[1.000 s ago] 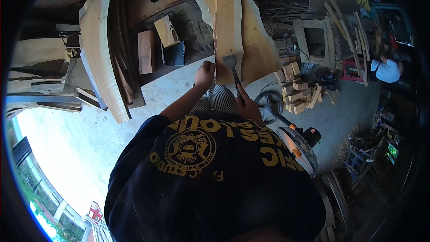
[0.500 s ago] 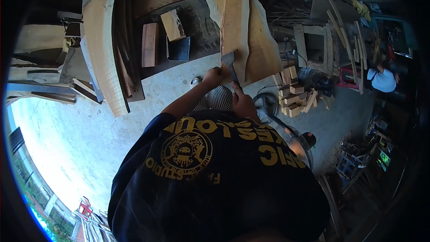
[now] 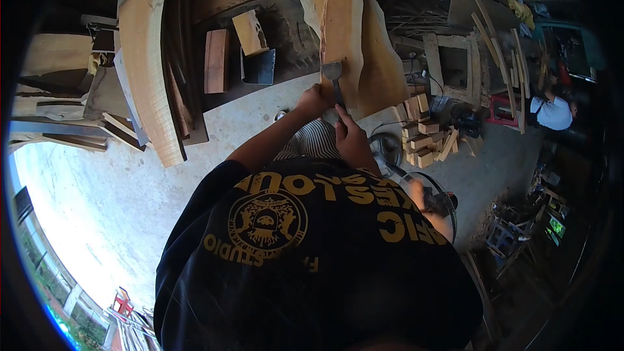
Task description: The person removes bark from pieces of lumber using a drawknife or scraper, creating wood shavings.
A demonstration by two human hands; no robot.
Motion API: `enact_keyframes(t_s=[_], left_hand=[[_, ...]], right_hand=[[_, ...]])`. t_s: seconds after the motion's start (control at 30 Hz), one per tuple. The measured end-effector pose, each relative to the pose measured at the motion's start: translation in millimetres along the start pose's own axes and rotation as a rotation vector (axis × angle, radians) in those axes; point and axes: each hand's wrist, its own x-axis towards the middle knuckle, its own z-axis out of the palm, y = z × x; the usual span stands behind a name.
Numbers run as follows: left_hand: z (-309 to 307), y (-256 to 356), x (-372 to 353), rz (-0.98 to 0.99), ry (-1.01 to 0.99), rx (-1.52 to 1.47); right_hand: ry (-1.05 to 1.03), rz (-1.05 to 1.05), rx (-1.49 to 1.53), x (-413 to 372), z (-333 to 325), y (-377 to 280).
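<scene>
A flat, wide-bladed scraper (image 3: 333,71) lies over the near part of a long pale wooden slab (image 3: 343,19). Its dark handle points back toward me, and my right hand (image 3: 351,135) is closed around the handle's near end. My left hand (image 3: 314,101) is closed at the slab's near left corner, just left of the handle. What its fingers hold is hidden. Another wide slab (image 3: 380,58) lies beneath and to the right of the first.
Stacked small wood blocks (image 3: 422,136) and a fan (image 3: 432,201) stand on the right. A curved slab (image 3: 146,45) lies at the left, with a reddish block (image 3: 216,62) and a dark open box (image 3: 259,68) between. Another person (image 3: 554,112) is far right.
The scraper and both hands have moved slightly forward, away from me. My left hand is nearer the blade. The fan's head has turned.
</scene>
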Motion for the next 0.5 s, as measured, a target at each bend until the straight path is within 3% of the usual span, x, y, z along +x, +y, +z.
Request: enact_keyframes(t_s=[0.17, 0.23, 0.27, 0.33, 0.37, 0.43, 0.5], left_hand=[[-27.8, 22.5, -31.7, 0.063, 0.057, -0.037], [-44.9, 33.4, -51.4, 0.22, 0.158, 0.013], [-52.2, 42.2, -64.9, 0.229, 0.154, 0.016], [-62.1, 57.7, -91.7, 0.335, 0.384, 0.137], [-63.4, 60.0, -99.5, 0.343, 0.379, 0.137], [-65.3, 62.7, -108.6, 0.311, 0.418, 0.195], [-57.3, 52.3, -102.7, 0.319, 0.406, 0.198]], right_hand=[[0.015, -0.13, 0.12, -7.2, -16.5, -6.6], [0.078, -0.35, 0.136, -12.9, -29.2, -9.1], [0.088, -0.35, 0.134, -16.1, -35.6, -8.1], [-0.132, -0.137, 0.285, -24.7, -46.6, -6.4], [-0.124, -0.136, 0.285, -30.0, -52.0, -11.7], [-0.335, 0.075, 0.488, -38.1, -61.8, -23.4], [-0.308, 0.071, 0.523, -41.1, -47.8, -18.8]])
